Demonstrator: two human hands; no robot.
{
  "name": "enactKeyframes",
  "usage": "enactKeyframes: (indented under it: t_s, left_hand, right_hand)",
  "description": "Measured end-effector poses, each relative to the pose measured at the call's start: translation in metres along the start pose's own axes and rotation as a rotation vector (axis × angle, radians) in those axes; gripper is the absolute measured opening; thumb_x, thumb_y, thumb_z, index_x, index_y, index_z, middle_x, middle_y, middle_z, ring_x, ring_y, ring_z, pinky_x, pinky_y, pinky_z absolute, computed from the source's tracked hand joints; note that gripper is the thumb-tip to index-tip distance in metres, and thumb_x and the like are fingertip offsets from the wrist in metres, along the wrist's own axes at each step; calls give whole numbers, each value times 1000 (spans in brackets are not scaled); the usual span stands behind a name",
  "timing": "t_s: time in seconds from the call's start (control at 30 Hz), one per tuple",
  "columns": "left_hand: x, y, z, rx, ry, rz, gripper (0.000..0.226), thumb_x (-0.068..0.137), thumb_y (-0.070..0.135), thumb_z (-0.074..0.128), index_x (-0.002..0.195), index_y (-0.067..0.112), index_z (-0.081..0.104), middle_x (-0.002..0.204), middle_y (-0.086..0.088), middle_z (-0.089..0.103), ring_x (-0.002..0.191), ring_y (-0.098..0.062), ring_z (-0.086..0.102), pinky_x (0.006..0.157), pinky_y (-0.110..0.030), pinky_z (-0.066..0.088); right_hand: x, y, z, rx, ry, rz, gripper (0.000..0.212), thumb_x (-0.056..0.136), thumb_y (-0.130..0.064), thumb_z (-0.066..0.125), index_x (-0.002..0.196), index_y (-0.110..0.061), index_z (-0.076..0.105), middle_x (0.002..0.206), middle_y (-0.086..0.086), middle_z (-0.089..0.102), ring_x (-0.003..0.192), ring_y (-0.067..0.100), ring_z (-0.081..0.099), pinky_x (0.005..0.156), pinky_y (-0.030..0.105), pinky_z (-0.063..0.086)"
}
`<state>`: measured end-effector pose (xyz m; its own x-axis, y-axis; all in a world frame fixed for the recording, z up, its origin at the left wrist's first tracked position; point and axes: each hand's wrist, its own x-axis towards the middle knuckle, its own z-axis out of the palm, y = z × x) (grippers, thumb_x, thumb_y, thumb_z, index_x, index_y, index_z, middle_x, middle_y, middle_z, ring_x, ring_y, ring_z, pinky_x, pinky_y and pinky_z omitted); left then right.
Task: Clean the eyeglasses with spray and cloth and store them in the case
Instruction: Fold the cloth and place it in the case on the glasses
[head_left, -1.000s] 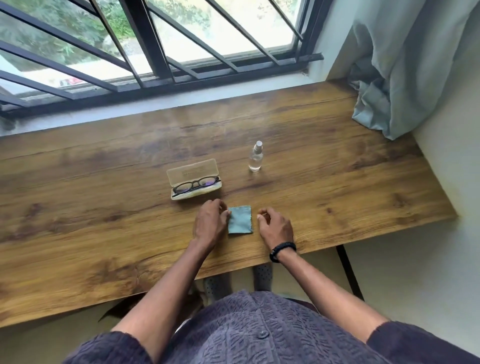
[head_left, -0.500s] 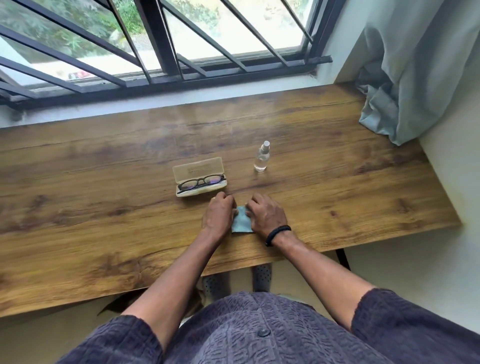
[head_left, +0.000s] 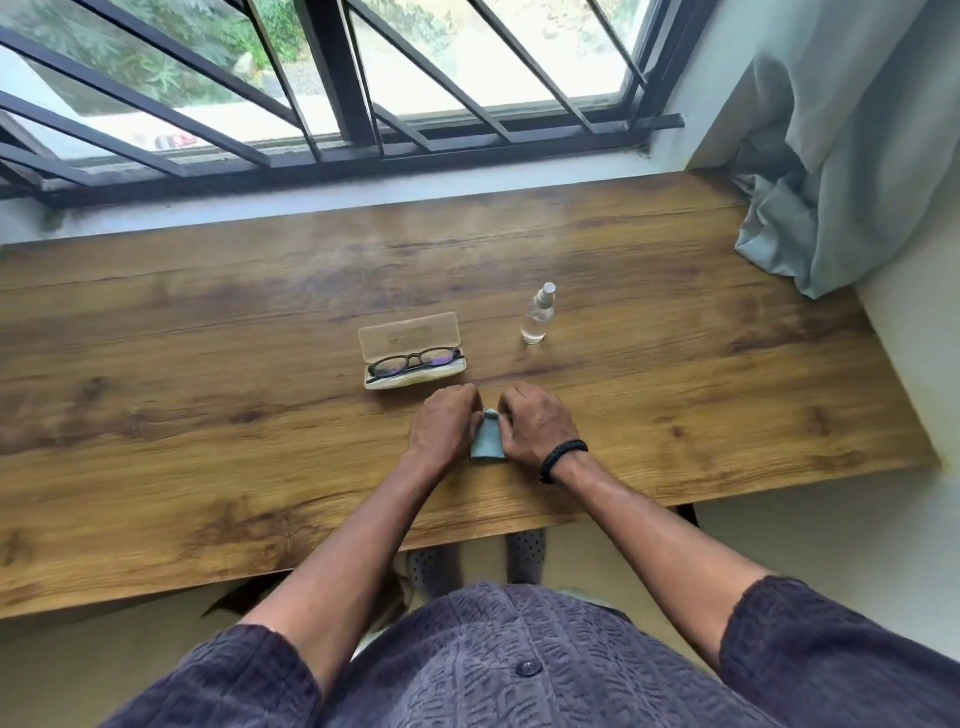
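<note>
Black-framed eyeglasses (head_left: 414, 361) lie in an open translucent case (head_left: 410, 336) on the wooden table (head_left: 208, 415), its lid tipped back. A small clear spray bottle (head_left: 539, 321) stands upright to the right of the case. Just in front of the case a small blue cloth (head_left: 487, 445) lies bunched on the table between my hands. My left hand (head_left: 445, 425) pinches its left side and my right hand (head_left: 535, 426), with a black wristband, pinches its right side. My fingertips hide the cloth's far end.
A barred window (head_left: 332, 104) runs along the table's far edge. A pale blue curtain (head_left: 841, 171) hangs over the table's right far corner, by a white wall. My feet (head_left: 524, 551) show under the table's near edge.
The cloth lay flat and square between my hands a second ago. Both hands have closed in on it and gathered it into a narrower folded shape. The glasses, case and bottle have not moved.
</note>
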<state>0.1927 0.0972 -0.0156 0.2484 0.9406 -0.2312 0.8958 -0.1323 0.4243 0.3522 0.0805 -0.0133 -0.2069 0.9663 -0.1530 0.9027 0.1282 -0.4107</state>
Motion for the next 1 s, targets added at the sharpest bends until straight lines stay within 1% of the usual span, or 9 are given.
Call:
enactKeyframes:
  t_s: [0.1,0.2,0.27,0.43,0.57,0.67,0.8,0.9,1.0]
  left_hand:
    - [2,-2,0,-17,-30,-3,13,92,22,65,104,16,64,107,-8,70,103,-29,64,83,-38,49]
    - [3,-3,1,-3,-55,-1,21,95,25,64,114,16,65,111,-7,69,107,-28,64,87,-39,52]
    - [3,-4,2,17,-67,3,24,96,26,62,118,16,66,113,-8,69,108,-29,64,88,-39,52]
    - [4,-4,0,50,-68,13,20,97,24,58,110,15,72,106,-9,65,104,-31,64,82,-39,50]
    - [3,-3,-1,32,-26,7,18,98,22,57,109,14,68,107,-9,62,104,-31,61,83,-42,50]
    - [3,-2,-3,-6,9,-6,15,98,20,57,109,15,66,109,-9,65,105,-31,62,84,-42,51]
    - [5,2,-8,-28,34,-42,16,98,20,58,111,15,66,112,-10,70,107,-33,64,84,-42,50]
    - [3,1,-10,-48,76,-30,17,97,18,59,112,16,67,110,-9,72,105,-32,65,82,-42,50]
    - [1,-1,-9,-79,108,0,23,94,14,61,116,16,66,112,-9,72,105,-33,66,84,-44,54]
  right_hand:
    - [4,-3,-2,-2,-52,13,12,89,-21,62,100,-16,60,99,7,67,95,28,62,88,38,47]
    - [7,-5,-4,0,-95,40,25,88,-20,63,113,-15,62,109,7,69,107,27,62,98,41,45]
    - [9,-5,-5,-8,-123,51,29,88,-19,64,117,-15,62,114,7,69,111,27,61,101,42,44]
    - [13,-4,-7,-43,-147,39,16,86,-21,63,101,-18,67,106,4,68,108,26,61,99,41,46]
    - [17,-5,-10,-37,-161,43,13,85,-22,65,98,-20,67,105,3,64,107,24,59,98,42,47]
    - [23,-7,-15,29,-144,67,9,84,-20,67,91,-24,61,101,1,64,101,24,61,94,39,49]
    - [28,-9,-19,61,-100,88,11,83,-17,64,85,-24,55,95,4,69,95,26,64,90,38,48]
    - [30,-8,-17,62,-90,95,10,84,-17,64,92,-20,61,97,3,71,98,27,66,92,38,47]
    - [29,-5,-14,58,-98,84,28,85,-17,67,112,-20,68,110,1,72,108,23,64,100,40,46]
